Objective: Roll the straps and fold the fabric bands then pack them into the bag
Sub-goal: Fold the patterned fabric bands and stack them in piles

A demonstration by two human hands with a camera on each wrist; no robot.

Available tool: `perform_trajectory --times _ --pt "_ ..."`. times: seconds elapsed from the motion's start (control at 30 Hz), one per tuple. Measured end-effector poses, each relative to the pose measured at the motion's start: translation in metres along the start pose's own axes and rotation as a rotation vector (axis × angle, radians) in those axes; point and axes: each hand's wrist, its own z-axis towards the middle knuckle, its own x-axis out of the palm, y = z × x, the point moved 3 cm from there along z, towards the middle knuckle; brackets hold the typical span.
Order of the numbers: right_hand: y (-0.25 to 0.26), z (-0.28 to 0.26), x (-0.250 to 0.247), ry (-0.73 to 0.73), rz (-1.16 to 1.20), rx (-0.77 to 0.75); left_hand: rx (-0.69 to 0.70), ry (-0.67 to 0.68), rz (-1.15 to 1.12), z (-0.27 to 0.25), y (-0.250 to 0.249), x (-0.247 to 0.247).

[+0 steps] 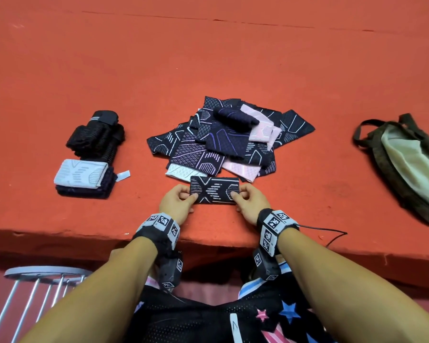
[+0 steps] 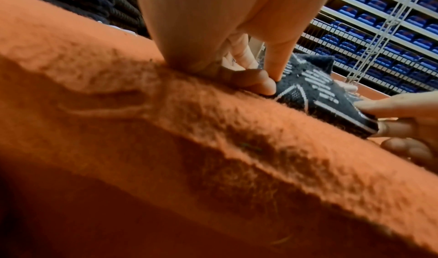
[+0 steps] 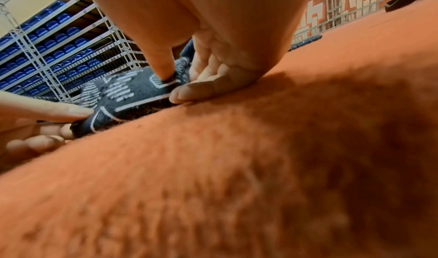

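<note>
A folded navy fabric band (image 1: 214, 190) with white line patterns lies on the orange felt surface near its front edge. My left hand (image 1: 181, 200) pinches its left end between thumb and fingers, and my right hand (image 1: 245, 199) pinches its right end. The left wrist view shows the band (image 2: 315, 91) and the left hand (image 2: 270, 78) at its end; the right wrist view shows the band (image 3: 132, 95) with the right hand (image 3: 175, 86) on it. Behind lies a loose pile of patterned bands (image 1: 226, 139). The dark bag (image 1: 404, 164) lies open at the far right.
At the left sit rolled black straps (image 1: 97, 134) and a stack of folded bands (image 1: 84, 180) topped by a pale one. The orange surface's front edge (image 1: 208, 240) runs just below my wrists. A metal stool (image 1: 42, 276) stands lower left.
</note>
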Motion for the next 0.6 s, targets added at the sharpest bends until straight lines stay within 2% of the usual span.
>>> perform_trajectory --times 0.27,0.43,0.5,0.6 --pt "0.003 0.012 0.004 -0.084 -0.210 0.130 -0.058 -0.011 0.242 0.000 -0.017 -0.003" --pt "0.014 0.009 0.004 -0.097 -0.294 0.156 -0.042 -0.079 0.377 -0.003 -0.019 0.000" --pt "0.018 0.001 0.007 -0.078 -0.274 0.152 -0.011 -0.082 0.393 -0.005 -0.019 0.000" --pt "0.026 -0.001 0.010 -0.035 -0.122 0.125 0.065 -0.101 0.395 -0.002 -0.029 -0.008"
